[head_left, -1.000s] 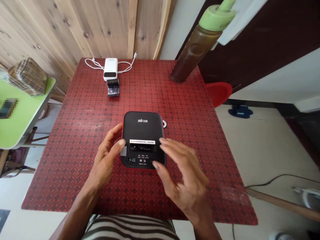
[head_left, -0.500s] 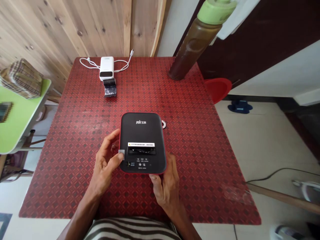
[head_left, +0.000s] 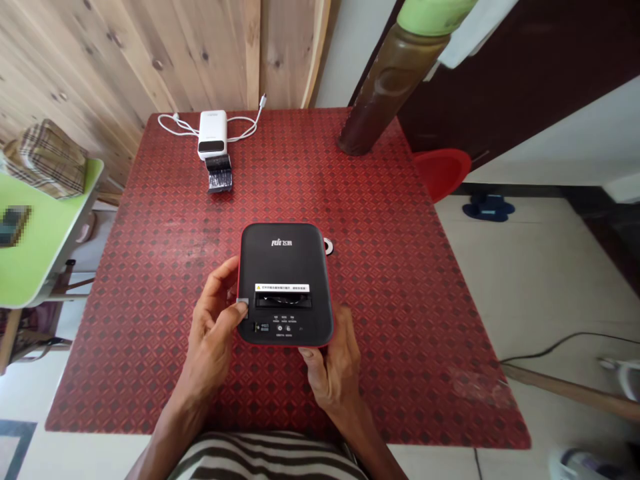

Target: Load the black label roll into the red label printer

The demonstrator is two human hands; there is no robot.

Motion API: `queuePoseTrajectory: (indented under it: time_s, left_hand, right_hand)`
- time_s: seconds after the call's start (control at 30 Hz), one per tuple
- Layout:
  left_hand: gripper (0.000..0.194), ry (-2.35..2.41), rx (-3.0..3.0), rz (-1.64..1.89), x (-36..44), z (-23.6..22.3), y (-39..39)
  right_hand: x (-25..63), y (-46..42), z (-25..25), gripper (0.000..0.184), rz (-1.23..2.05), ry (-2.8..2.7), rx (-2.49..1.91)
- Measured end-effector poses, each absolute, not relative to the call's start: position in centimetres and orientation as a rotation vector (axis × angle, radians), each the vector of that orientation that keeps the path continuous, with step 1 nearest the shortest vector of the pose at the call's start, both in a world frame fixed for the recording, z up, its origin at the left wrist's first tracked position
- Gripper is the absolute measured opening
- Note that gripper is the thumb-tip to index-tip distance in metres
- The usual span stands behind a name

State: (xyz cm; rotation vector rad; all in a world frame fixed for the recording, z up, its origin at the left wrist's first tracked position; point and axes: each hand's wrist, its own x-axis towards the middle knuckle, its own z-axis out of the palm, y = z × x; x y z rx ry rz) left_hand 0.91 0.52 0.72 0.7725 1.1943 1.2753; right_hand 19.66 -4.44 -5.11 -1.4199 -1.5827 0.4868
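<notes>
A black label or receipt printer with red sides is at the near middle of the red patterned table, between my hands. It has a dark paper slot, a white warning sticker and small buttons on its top face. My left hand grips its left side, thumb pressed on a grey tab at the edge. My right hand holds the near right corner, its thumb at the front edge and the fingers along the right side, partly hidden. A white ring-shaped piece peeks out behind the printer's right side.
A white power bank with a looped white cable and a dark crinkled strip lie at the table's back left. A tall brown bottle with a green lid stands back right. A red stool sits beyond the right edge.
The view has shifted slightly. Both hands keep the same hold on the printer, with no clear change in its position.
</notes>
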Motion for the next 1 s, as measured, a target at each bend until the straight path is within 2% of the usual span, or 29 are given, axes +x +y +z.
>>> queuePoseTrajectory:
  time_s: [0.43,0.53,0.57,0.63,0.7,0.83,1.0]
  left_hand:
    - [0.054,1.204,0.791,1.260,0.9,0.1,0.5]
    - [0.054,1.168,0.829,1.259,0.6,-0.3,0.3]
    - [0.054,1.152,0.845,1.254,0.5,-0.4,0.3]
    - [0.055,1.123,0.867,1.246,0.3,-0.5,0.3]
    - [0.055,1.106,0.879,1.238,0.1,-0.5,0.2]
    - [0.053,1.092,0.906,1.219,-0.1,-0.3,0.1]
    - [0.053,1.108,0.931,1.204,-0.1,0.0,0.2]
  right_hand:
    - [19.5,-4.8,-5.3,0.059,0.497,-1.585,-1.435]
    - [20.3,-5.0,-4.5,0.065,0.424,-1.582,-1.432]
    - [20.8,-4.8,-3.8,0.064,0.380,-1.562,-1.440]
    - [21.8,-3.6,-1.5,0.051,0.262,-1.516,-1.456]
    - [22.6,-1.5,1.3,0.031,0.130,-1.628,-1.417]
    - [22.4,3.8,5.4,0.026,0.147,-2.123,-1.211]
    - [19.3,8.2,6.7,0.027,0.418,-2.609,-1.469]
